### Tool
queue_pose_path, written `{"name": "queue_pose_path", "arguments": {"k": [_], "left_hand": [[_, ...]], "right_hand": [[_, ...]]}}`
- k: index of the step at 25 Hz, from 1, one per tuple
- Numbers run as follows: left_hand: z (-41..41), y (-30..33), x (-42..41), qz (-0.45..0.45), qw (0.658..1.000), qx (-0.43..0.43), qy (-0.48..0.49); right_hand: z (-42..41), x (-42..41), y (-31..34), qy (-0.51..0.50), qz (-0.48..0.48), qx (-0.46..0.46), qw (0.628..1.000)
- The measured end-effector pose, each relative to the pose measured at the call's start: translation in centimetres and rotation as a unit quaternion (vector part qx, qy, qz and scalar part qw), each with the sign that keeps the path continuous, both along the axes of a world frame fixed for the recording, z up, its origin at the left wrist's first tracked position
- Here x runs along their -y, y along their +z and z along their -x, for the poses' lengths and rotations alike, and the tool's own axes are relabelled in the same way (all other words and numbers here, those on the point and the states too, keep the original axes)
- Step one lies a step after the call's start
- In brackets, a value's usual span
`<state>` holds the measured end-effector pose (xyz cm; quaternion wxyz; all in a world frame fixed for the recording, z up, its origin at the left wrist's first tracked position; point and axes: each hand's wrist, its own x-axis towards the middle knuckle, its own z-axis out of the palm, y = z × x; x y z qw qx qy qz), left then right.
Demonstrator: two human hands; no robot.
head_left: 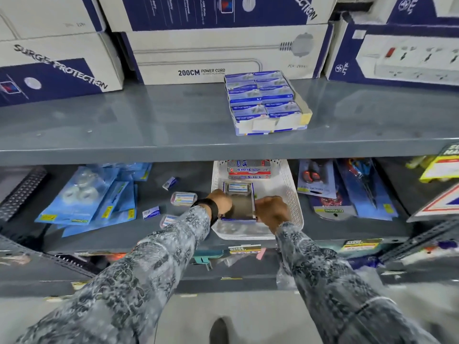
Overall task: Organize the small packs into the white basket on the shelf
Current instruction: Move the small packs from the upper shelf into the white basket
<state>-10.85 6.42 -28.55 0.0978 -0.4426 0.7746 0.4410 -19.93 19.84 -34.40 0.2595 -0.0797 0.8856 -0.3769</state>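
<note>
A white perforated basket (290, 194) stands on the lower shelf. Red and silver packs (249, 169) are stacked at its far end. Both hands hold an open blue-edged carton (239, 207) inside the basket, with one small clear pack (238, 187) at the carton's far end. My left hand (221, 201) grips the carton's left side, my right hand (272, 211) its right side. Loose small packs lie left of the basket: a clear one (183, 198), another (169, 220) partly hidden by my sleeve, and little blue boxes (151, 212) (170, 182).
The upper shelf (124, 125) carries a tray of blue boxes (263, 100) and large power-strip cartons (218, 53). Blue tape packs (87, 197) lie at the lower left. Scissor packs (320, 180) lie right of the basket.
</note>
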Motion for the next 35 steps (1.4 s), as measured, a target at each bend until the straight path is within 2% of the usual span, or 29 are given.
{"name": "queue_pose_path", "arguments": {"k": [1, 2, 4, 6, 7, 10, 14, 18, 21, 23, 25, 27, 29, 32, 35], "left_hand": [[0.1, -0.3, 0.4, 0.000, 0.999, -0.028, 0.019], [0.0, -0.3, 0.3, 0.022, 1.000, -0.011, -0.009], [-1.1, 0.0, 0.2, 0.087, 0.995, -0.031, -0.044], [-2.6, 0.8, -0.4, 0.136, 0.986, -0.059, -0.069], [-3.8, 1.2, -0.7, 0.170, 0.977, -0.104, -0.074], [-8.2, 4.1, -2.5, 0.247, 0.927, -0.275, -0.068], [-13.2, 9.5, -5.8, 0.265, 0.853, -0.442, -0.081], [-14.2, 15.9, -7.6, 0.312, 0.794, -0.516, -0.080], [-12.6, 20.3, -6.9, 0.381, 0.772, -0.502, -0.080], [-10.9, 22.6, -5.7, 0.402, 0.792, -0.452, -0.082], [-8.7, 24.1, -3.8, 0.422, 0.830, -0.352, -0.099], [-6.4, 25.0, -2.2, 0.386, 0.881, -0.247, -0.116], [-4.4, 25.3, -1.1, 0.291, 0.929, -0.202, -0.112], [-2.1, 25.0, 0.2, 0.248, 0.946, -0.176, -0.114], [-0.9, 24.6, 0.8, 0.208, 0.953, -0.182, -0.122]], "right_hand": [[-0.1, 0.1, -0.1, 0.005, 0.001, 0.004, 1.000], [-0.2, 0.1, 0.0, 0.013, 0.005, 0.005, 1.000], [-0.5, -0.6, 0.8, 0.020, 0.018, -0.024, 0.999], [-1.5, -1.8, 2.2, 0.020, 0.069, -0.072, 0.995], [-2.3, -2.5, 3.1, 0.019, 0.116, -0.092, 0.989], [-5.7, -5.2, 6.9, 0.020, 0.262, -0.159, 0.952], [-10.6, -9.3, 13.3, 0.054, 0.386, -0.224, 0.893], [-12.0, -10.8, 20.7, 0.104, 0.444, -0.293, 0.840], [-10.0, -10.0, 25.0, 0.084, 0.417, -0.382, 0.821], [-8.1, -9.0, 27.2, 0.046, 0.337, -0.445, 0.828], [-6.3, -7.8, 28.8, 0.027, 0.233, -0.471, 0.850], [-4.6, -6.3, 29.6, 0.050, 0.121, -0.443, 0.887], [-3.0, -4.9, 30.5, 0.074, 0.029, -0.378, 0.922], [-1.2, -3.5, 31.2, 0.081, -0.030, -0.315, 0.945], [-0.5, -2.5, 31.3, 0.055, -0.025, -0.309, 0.949]]}}
